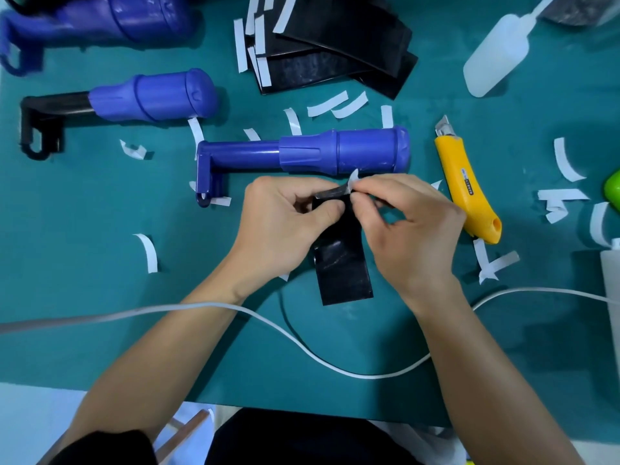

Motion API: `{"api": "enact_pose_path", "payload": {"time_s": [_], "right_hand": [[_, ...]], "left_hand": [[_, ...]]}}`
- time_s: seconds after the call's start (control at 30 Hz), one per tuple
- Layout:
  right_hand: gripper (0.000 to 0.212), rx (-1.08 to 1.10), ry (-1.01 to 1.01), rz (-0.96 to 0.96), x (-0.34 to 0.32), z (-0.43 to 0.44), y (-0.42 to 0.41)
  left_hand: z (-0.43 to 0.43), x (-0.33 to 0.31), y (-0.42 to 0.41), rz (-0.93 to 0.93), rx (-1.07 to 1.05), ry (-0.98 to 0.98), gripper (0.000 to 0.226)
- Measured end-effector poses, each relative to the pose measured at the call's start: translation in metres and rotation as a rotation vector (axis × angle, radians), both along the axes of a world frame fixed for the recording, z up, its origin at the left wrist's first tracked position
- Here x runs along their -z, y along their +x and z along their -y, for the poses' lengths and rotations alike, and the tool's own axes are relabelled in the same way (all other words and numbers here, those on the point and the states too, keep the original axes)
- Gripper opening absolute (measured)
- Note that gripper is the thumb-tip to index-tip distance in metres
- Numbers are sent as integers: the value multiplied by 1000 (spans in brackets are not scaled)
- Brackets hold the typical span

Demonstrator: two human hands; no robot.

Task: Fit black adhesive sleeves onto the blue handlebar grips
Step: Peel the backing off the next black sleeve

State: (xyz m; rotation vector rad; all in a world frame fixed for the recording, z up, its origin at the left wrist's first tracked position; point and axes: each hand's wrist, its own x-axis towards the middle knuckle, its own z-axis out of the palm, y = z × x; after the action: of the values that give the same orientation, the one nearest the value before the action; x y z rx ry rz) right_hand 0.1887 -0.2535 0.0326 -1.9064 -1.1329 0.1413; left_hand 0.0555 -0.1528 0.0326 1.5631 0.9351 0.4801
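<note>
Bright, even light from overhead, and the teal worktop (100, 313) is well exposed. Short soft shadows lie beneath the left hand (285, 223) and right hand (412, 226). There is a broader dim patch on the worktop's right side. The black sleeve (339, 260) shows a faint sheen, and the nearest blue grip (365, 149) a mild gloss. The centre is sharp. The top-left grip (100, 15) is smeared and the corners are soft. Wide-angle bowing curves the near worktop edge.

The mat (100, 297) is plain teal, littered with white backing strips (147, 253) and crossed by a white cable (302, 347). The handlebar grips (345, 151) are solid blue, one on a black shaft (57, 104), and the sleeve (345, 276) and the stacked sleeves (349, 45) are glossy black. The utility knife (466, 189) is bright yellow.
</note>
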Motion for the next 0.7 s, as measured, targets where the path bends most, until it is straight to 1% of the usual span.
{"api": "enact_pose_path", "payload": {"time_s": [0.1, 0.23, 0.3, 0.43, 0.5, 0.57, 0.63, 0.7], "right_hand": [[9, -53, 16, -24, -1, 1, 3], [7, -96, 2, -59, -3, 2, 6], [8, -114, -6, -84, -3, 3, 7], [14, -136, -56, -250, -5, 4, 10], [16, -139, -76, -328, -5, 3, 13], [16, -148, -77, -371, -4, 3, 15], [17, -149, -71, -396, -4, 2, 16], [18, -142, -65, -414, -3, 2, 16]], "left_hand": [[0, 2, -1, -4, -6, 1, 25], [0, 2, -3, -4, 0, 8, 26], [0, 0, -2, -9, 7, 16, 31], [2, 0, -1, -20, 30, 29, 28], [2, 0, 0, -17, 30, 30, 31], [2, 1, 0, -24, 29, 38, 34], [1, 2, 0, -29, 30, 24, 28], [1, 2, 0, -33, 34, 22, 28]]}}
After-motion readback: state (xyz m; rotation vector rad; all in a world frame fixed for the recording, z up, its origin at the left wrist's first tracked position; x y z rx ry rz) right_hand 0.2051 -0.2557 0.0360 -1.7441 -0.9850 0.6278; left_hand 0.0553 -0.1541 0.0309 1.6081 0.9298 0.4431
